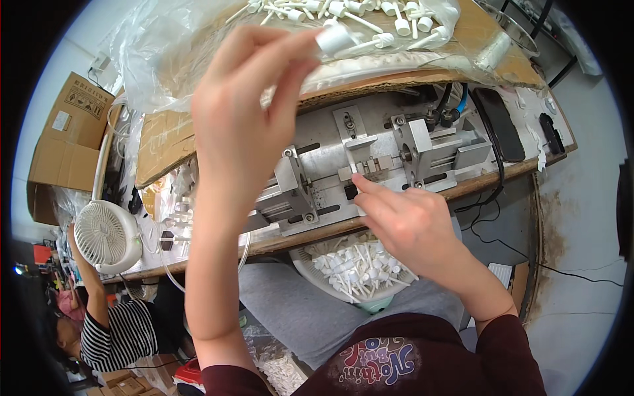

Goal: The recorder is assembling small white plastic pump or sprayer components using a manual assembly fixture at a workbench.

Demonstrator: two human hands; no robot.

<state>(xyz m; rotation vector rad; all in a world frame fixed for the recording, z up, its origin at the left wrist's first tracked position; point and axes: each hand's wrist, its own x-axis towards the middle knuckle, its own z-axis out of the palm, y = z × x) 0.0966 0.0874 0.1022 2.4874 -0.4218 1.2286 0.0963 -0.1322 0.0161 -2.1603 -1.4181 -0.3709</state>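
We locate the white cap (335,41) at the far side of the bench, raised in front of the parts pile; the left hand (244,99) pinches it between thumb and fingertips. The cap is blurred, and we cannot tell whether a stem is attached. We judge it light, stiff and somewhat slippery, like smooth plastic; we recommend gripping it by the cap's sides, since a thin stem would probably bend or snap more readily. The right hand (413,228) lies nearer, to the right, its extended index fingertip touching the small metal fixture (373,167); we cannot tell whether its other fingers grasp anything. Metal clamp assemblies stand left and right of this fixture. On the far side, a clear plastic sheet (155,59) over cardboard carries loose white stemmed caps (401,26), lying in mixed directions. On the near side, below the bench edge, a pale round basket (304,274) holds a dense heap of similar white parts (360,267). Lower and to the left, we see more small white pieces (284,371), their container unclear. At far left stands a brown cardboard box (69,132); its contents are not visible.
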